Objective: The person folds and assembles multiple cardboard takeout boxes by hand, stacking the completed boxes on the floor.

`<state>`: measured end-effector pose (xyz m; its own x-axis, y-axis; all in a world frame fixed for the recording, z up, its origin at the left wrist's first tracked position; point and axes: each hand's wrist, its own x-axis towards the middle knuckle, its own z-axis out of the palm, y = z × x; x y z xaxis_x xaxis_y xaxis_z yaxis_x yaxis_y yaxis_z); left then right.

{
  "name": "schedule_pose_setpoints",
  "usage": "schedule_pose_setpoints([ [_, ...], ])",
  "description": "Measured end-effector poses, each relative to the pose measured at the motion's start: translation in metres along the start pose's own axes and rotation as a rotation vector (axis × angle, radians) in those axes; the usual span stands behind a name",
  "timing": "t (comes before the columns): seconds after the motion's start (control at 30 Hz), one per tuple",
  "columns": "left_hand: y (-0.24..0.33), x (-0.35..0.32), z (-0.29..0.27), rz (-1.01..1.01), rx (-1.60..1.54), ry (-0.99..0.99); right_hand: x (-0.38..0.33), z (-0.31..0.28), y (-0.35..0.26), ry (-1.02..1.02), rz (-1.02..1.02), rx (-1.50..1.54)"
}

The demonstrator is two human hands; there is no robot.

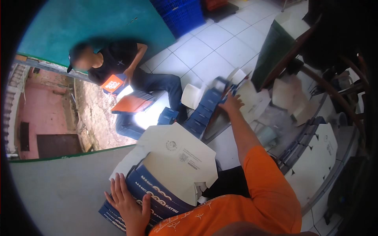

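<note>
My left hand [132,206] lies with spread fingers against a stack of nested blue folded food boxes [151,200] by my lap. The top box of that stack has its white inside and broad white lid flap [173,143] turned up. My right hand [232,103] reaches forward, its fingers apart at the far end of a row of blue boxes [202,112]. Its fingertips are near or touching the end boxes; the exact contact is too small to make out.
Across from me a seated person [118,65] holds an orange and white box [113,83]. Flat white-and-blue box blanks [315,153] lie at the right, near a clear plastic bag [271,131]. Blue crates [183,17] stand at the back on the white tiled floor [212,43].
</note>
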<state>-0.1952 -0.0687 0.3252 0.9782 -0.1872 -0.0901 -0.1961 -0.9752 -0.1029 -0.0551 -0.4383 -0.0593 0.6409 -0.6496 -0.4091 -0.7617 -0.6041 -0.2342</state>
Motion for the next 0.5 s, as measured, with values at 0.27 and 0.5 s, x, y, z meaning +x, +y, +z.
schedule_pose_setpoints([
  [0.27, 0.005, 0.013, 0.000, 0.003, 0.032, -0.015, 0.024, 0.030, 0.021, -0.006, 0.128, 0.058],
  [0.5, -0.005, 0.008, 0.006, -0.005, 0.012, 0.006, 0.008, 0.025, 0.028, 0.070, 0.066, 0.206],
])
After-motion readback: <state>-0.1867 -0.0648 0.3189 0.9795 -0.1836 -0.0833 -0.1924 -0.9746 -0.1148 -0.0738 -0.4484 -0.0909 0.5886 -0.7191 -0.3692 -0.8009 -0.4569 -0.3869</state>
